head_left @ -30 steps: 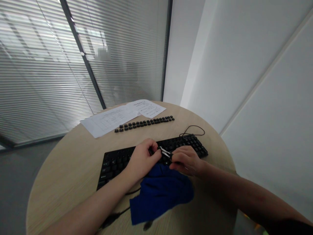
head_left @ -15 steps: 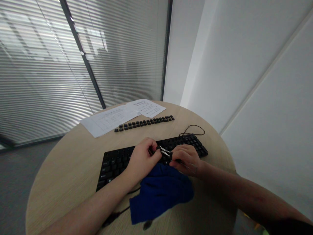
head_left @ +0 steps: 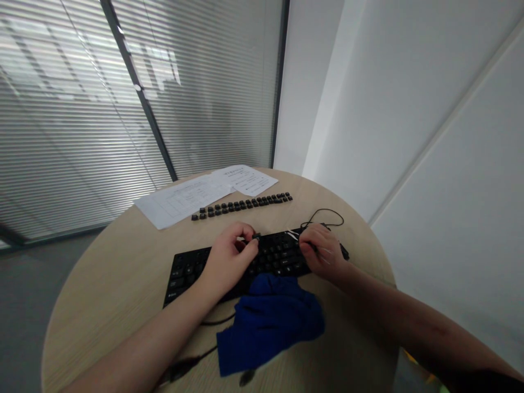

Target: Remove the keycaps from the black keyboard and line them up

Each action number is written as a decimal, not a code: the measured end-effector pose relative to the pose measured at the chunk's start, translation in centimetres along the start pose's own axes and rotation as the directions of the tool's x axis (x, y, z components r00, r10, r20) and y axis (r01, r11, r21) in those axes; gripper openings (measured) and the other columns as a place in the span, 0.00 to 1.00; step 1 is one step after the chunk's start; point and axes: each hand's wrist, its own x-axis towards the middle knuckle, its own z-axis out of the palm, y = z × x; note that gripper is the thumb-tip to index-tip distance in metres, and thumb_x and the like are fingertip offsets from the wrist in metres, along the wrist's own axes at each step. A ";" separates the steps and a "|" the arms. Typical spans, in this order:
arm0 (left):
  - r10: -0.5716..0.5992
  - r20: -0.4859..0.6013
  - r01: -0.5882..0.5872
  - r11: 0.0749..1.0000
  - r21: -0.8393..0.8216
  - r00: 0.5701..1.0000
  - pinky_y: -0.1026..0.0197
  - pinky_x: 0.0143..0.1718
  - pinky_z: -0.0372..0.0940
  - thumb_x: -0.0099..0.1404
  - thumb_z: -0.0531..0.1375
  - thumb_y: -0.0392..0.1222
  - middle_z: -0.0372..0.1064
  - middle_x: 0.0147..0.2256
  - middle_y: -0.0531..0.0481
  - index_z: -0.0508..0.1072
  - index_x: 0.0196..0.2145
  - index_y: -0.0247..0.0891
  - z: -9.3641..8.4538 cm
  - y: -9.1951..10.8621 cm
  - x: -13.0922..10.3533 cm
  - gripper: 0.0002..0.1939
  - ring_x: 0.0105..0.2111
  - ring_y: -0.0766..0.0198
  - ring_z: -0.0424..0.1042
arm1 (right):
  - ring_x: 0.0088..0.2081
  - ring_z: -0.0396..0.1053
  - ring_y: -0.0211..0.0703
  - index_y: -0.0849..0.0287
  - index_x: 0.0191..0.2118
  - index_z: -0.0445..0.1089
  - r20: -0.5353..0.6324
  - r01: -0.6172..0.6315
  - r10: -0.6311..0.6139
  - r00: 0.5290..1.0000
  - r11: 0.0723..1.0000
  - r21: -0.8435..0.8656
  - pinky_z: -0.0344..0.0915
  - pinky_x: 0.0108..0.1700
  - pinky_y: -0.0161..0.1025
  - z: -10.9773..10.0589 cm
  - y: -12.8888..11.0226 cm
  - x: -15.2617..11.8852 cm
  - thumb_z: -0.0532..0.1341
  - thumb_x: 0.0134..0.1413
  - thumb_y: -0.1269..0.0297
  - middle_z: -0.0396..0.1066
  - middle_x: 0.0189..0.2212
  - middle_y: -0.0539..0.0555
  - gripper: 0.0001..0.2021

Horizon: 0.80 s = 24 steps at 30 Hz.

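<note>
A black keyboard [head_left: 282,256] lies at a slant on the round table, partly hidden by both hands. Over its middle, my left hand [head_left: 234,252] pinches a small dark keycap [head_left: 256,236] between thumb and forefinger. My right hand [head_left: 321,250] is closed around a thin metal tool, whose pale tips [head_left: 292,234] point left over the keyboard's upper right part. Against the keyboard's near edge rests a crumpled blue cloth [head_left: 268,325].
Loose keycaps [head_left: 242,205] lie in two rows beyond the keyboard. Printed papers [head_left: 184,199] are at the wooden table's [head_left: 94,305] far edge. A thin cable loop [head_left: 333,213] sits behind the keyboard; a cable with a connector [head_left: 184,367] lies near my left forearm.
My hands have moved apart: the left a little left and up with the keycap, the right to the right and up with the tool. More of the keyboard's middle shows.
</note>
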 end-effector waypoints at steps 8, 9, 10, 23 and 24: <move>-0.030 0.172 0.048 0.994 -0.101 0.985 0.60 0.33 0.64 0.61 0.59 0.45 0.68 0.34 0.50 0.68 0.31 0.39 0.9 0.2 -0.4 0.07 0.31 0.63 0.67 | 0.37 0.71 0.44 0.57 0.47 0.69 0.071 0.019 -0.020 0.997 1.000 0.013 0.67 0.40 0.42 0.2 -0.2 0.2 0.49 0.69 0.66 0.74 0.37 0.56 0.12; -0.035 0.171 0.054 0.992 -0.110 0.985 0.60 0.33 0.64 0.61 0.59 0.45 0.68 0.34 0.50 0.68 0.31 0.39 1.0 0.2 -0.4 0.07 0.31 0.63 0.67 | 0.34 0.71 0.42 0.57 0.48 0.69 0.079 0.016 -0.016 0.997 1.000 0.006 0.66 0.36 0.39 0.3 -0.2 0.1 0.49 0.69 0.67 0.74 0.35 0.55 0.12; -0.038 0.169 0.059 0.991 -0.117 0.985 0.60 0.33 0.64 0.61 0.59 0.45 0.68 0.33 0.50 0.68 0.31 0.39 1.2 0.2 -0.4 0.07 0.32 0.63 0.67 | 0.31 0.70 0.41 0.56 0.49 0.69 0.090 0.014 -0.013 0.996 1.000 -0.012 0.65 0.33 0.37 0.3 -0.2 0.0 0.50 0.69 0.67 0.74 0.32 0.54 0.12; -0.017 0.249 0.036 0.997 -0.072 0.968 0.59 0.34 0.63 0.60 0.59 0.43 0.70 0.33 0.50 0.71 0.32 0.39 2.3 0.0 -1.0 0.06 0.33 0.61 0.69 | 0.28 0.71 0.36 0.55 0.43 0.73 0.073 0.166 -0.162 0.984 0.985 -0.049 0.63 0.30 0.33 0.8 -1.4 0.0 0.64 0.61 0.62 0.75 0.29 0.50 0.06; -0.014 0.255 0.032 0.997 -0.066 0.967 0.59 0.34 0.63 0.60 0.59 0.43 0.70 0.32 0.50 0.71 0.32 0.39 2.2 0.0 -1.0 0.06 0.33 0.61 0.69 | 0.28 0.72 0.36 0.55 0.42 0.73 0.078 0.162 -0.158 0.984 0.986 -0.047 0.63 0.30 0.33 0.8 -1.4 0.1 0.64 0.61 0.62 0.75 0.29 0.50 0.06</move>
